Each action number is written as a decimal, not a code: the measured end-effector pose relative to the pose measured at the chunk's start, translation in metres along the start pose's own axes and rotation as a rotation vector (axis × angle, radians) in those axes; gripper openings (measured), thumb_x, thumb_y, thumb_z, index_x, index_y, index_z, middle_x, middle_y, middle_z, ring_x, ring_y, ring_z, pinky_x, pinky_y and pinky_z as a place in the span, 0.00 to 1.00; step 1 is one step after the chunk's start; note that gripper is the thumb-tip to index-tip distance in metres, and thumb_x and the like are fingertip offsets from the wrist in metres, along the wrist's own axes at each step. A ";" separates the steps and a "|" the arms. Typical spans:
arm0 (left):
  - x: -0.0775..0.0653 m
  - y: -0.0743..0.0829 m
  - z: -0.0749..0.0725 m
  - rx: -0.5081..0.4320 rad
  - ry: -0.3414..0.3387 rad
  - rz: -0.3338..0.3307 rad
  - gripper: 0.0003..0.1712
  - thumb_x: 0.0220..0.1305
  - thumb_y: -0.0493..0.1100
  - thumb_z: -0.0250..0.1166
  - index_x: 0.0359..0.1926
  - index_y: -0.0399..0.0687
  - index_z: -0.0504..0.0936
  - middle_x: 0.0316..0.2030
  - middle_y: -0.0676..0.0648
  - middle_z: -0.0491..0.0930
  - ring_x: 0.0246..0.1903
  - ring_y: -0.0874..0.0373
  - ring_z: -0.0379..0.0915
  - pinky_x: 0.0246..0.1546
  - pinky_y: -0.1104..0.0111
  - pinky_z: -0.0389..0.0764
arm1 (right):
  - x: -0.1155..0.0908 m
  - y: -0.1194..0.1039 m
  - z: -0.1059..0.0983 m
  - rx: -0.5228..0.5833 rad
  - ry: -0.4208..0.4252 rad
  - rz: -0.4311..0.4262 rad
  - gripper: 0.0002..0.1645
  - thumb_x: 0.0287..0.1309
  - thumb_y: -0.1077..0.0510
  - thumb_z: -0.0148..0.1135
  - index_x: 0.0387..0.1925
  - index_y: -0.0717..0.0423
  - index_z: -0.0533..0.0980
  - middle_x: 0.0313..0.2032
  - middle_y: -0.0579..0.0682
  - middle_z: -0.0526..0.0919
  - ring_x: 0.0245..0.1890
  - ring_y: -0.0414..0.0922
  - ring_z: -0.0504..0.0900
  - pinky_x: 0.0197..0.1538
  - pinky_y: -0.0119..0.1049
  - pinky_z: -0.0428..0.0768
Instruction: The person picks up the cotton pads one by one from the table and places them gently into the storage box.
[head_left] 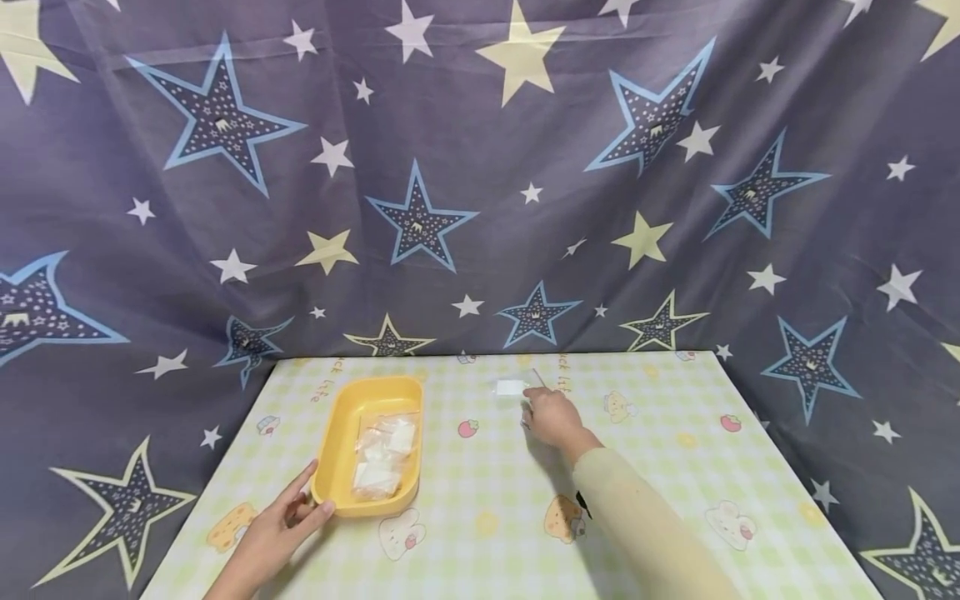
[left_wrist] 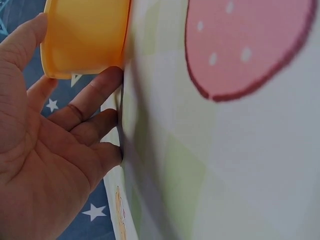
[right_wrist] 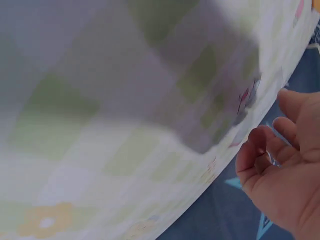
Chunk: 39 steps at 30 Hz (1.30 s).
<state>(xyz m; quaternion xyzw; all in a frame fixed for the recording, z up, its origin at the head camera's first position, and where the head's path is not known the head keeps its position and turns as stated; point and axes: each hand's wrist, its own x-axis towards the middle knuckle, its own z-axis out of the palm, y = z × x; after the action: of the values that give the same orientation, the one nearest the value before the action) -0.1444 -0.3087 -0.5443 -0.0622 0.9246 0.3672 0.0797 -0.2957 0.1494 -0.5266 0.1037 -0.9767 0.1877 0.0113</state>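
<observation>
On the table [head_left: 465, 475], a yellow tray [head_left: 386, 401], holding several clear packets [head_left: 384, 454]. At the tray's near left corner, left hand [head_left: 273, 533], grip spanning the corner, thumb and fingers against it. Right of the tray, level with its far end, loose packet [head_left: 509, 387], white inside; right hand [head_left: 557, 418], fingertips at its edge, cannot tell whether pinching.

Tray [head_left: 345, 437] on left part of tabletop [head_left: 465, 483]; packets [head_left: 384, 458] inside tray. Single packet [head_left: 510, 387] right of tray, near far edge. Left fingers [head_left: 298, 485] at tray's near-left corner. Cloth [head_left: 465, 125] behind tabletop
</observation>
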 end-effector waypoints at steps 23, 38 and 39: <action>0.000 -0.006 -0.008 -0.015 -0.022 -0.026 0.56 0.70 0.77 0.61 0.88 0.66 0.48 0.54 0.47 0.89 0.62 0.44 0.81 0.62 0.40 0.77 | 0.000 -0.002 0.004 -0.154 0.090 -0.128 0.28 0.74 0.49 0.65 0.69 0.55 0.78 0.55 0.57 0.91 0.59 0.64 0.86 0.65 0.57 0.80; -0.001 -0.002 0.001 -0.003 0.014 0.033 0.53 0.71 0.72 0.64 0.87 0.64 0.53 0.49 0.51 0.91 0.57 0.53 0.82 0.60 0.47 0.79 | -0.024 0.029 0.005 -0.237 0.075 -0.121 0.10 0.63 0.48 0.76 0.28 0.45 0.85 0.32 0.47 0.89 0.33 0.49 0.77 0.43 0.49 0.81; -0.001 -0.002 0.001 -0.007 0.016 0.034 0.53 0.71 0.72 0.64 0.87 0.64 0.53 0.49 0.51 0.91 0.56 0.54 0.82 0.59 0.48 0.79 | -0.024 0.029 0.005 -0.238 0.080 -0.119 0.07 0.62 0.49 0.77 0.31 0.44 0.87 0.33 0.47 0.89 0.34 0.49 0.78 0.44 0.48 0.81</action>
<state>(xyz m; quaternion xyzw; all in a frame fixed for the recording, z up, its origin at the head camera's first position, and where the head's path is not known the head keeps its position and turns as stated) -0.1428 -0.3095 -0.5461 -0.0499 0.9248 0.3713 0.0659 -0.2780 0.1785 -0.5436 0.1519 -0.9829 0.0736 0.0734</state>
